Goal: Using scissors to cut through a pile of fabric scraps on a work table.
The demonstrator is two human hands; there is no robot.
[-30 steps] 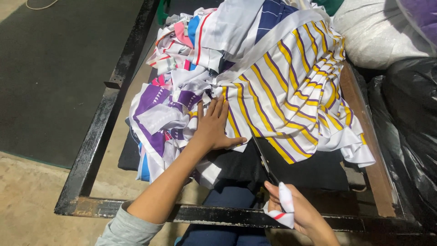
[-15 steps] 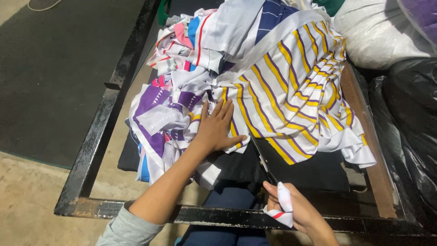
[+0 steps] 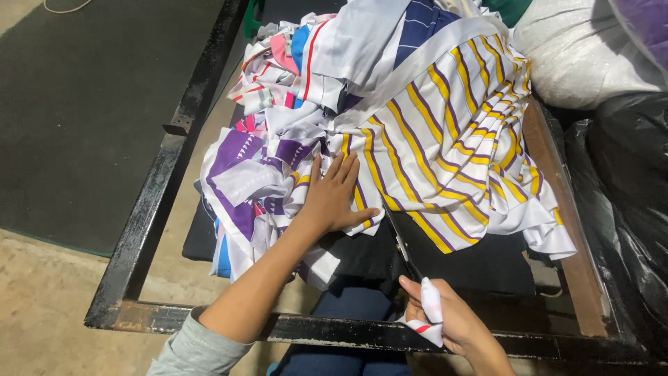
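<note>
My left hand [image 3: 334, 198] lies flat, fingers spread, on a heap of cloth pieces [image 3: 292, 150] in white, purple, pink and blue. It presses near the edge of a large white cloth with yellow and purple stripes [image 3: 445, 132] that spreads to the right over a black sheet [image 3: 480, 261]. My right hand [image 3: 442, 317] is at the bottom edge, shut on scissors [image 3: 403, 247] whose handle is wrapped in white cloth with a red mark. The thin dark blades point up toward the striped cloth's lower edge.
A black metal frame [image 3: 156, 202] borders the work surface on the left and front. A wooden strip [image 3: 557, 223] runs along the right side. A white sack [image 3: 584, 56] and a black plastic bag [image 3: 626, 188] sit at the right. My knees in dark blue [image 3: 348, 313] show under the frame.
My left hand has slid slightly on the cloth heap and its fingers have closed up a little. The right hand with the scissors has barely moved.
</note>
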